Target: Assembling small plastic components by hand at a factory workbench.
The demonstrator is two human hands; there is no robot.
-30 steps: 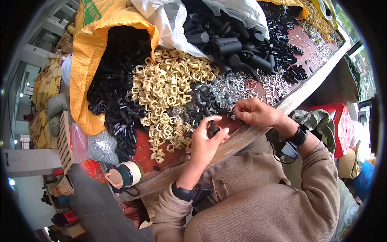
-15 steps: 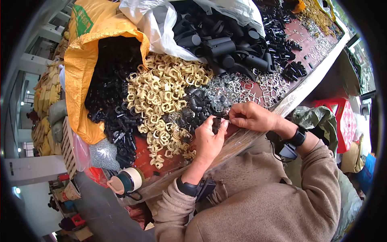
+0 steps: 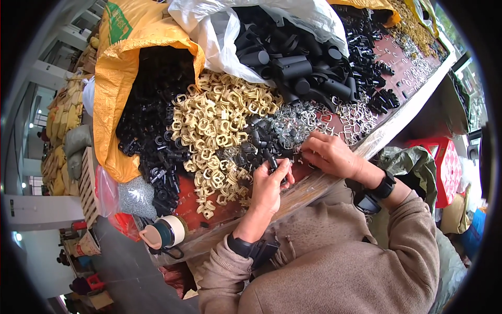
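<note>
Yellow sack (image 3: 117, 99) upper left, green label patch near top, spilling black parts. White plastic bag (image 3: 230, 31) top centre over black tubes. Left hand (image 3: 269, 183) raised, fingers pinched shut on small black clip (image 3: 270, 158), just above table edge (image 3: 397, 125). Right hand (image 3: 329, 154) curled over silver wire rings (image 3: 293, 123); grip hidden, cannot tell.

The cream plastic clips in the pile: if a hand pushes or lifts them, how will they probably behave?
The cream plastic clips look small, hollow and rigid, so probably light and stiff. Heaped loosely, they would likely slide and scatter when pushed. Their open loops may hook together, so several could lift at once.
</note>
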